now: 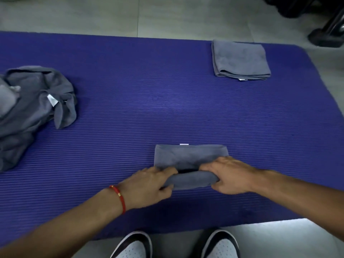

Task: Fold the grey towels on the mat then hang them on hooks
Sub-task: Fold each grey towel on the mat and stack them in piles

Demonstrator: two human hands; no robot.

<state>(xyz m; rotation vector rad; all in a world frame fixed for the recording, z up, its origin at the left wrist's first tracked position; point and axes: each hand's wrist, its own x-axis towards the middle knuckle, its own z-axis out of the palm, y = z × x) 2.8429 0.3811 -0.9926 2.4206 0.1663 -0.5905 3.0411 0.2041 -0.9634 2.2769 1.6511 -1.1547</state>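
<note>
Head view is looking down on a blue ribbed mat (pixel 167 101) lying on a grey tiled floor (pixel 111 15). Low in the centre of the frame, a grey towel (pixel 189 155) is lying on the mat, partly folded, with its near edge raised off the surface. The left hand (pixel 149 185) is gripping the left end of that raised edge, fingers curled round the cloth, and a red cord bracelet (pixel 119 198) is sitting on its wrist. The right hand (pixel 229 175) is gripping the right end of the same edge in the same way. A small white label (pixel 184 144) is showing at the towel's far edge. At the upper right of the frame a folded towel (pixel 240 59) is resting flat on the mat, well apart from the hands. At the left edge a crumpled pile of grey towels (pixel 31 108) is lying on the mat. Two shoes (pixel 134 244) are showing at the bottom, just off the mat's near edge.
</note>
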